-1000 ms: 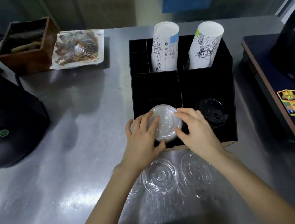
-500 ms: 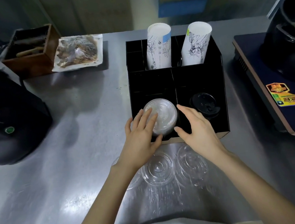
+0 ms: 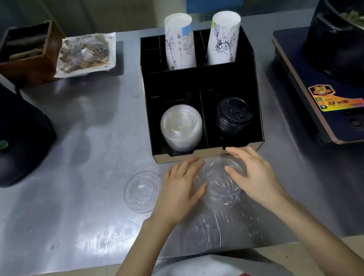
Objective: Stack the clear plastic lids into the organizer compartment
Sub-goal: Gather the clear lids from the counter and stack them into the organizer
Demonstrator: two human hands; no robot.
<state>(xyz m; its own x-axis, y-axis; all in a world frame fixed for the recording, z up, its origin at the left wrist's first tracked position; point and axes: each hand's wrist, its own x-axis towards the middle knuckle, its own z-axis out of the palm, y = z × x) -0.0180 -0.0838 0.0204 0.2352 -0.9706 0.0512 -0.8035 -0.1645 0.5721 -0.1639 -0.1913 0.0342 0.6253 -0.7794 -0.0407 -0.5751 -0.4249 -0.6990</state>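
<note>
Head view looks down on two bare hands flanking a small pile of clear, ridged round plastic lids [image 3: 221, 183] on the brushed steel counter [image 3: 81, 194], just near of the organizer. Fingers of the left hand [image 3: 180, 190] are spread and loosely curved against the pile's left edge; fingers of the right hand [image 3: 252, 175] are likewise open and curved at its right edge, thumb resting on the top lid. Whether either hand actually grips the pile cannot be told; both look open around it. The lids are see-through with concentric rings and a raised centre, so the counter shows through them.

One more single clear lid [image 3: 143, 191] lies flat on the counter just left of the left hand, apart from the pile.

Beyond the hands stands the black divided cardboard organizer box [image 3: 256, 97]. Its near-left compartment holds a tilted stack of clear lids [image 3: 181, 126], cloudy white where many overlap. Its near-right compartment holds a stack of black plastic lids [image 3: 233, 116]. Two white printed paper cup sleeves [image 3: 179, 40] stand upright in the far compartments.
</note>
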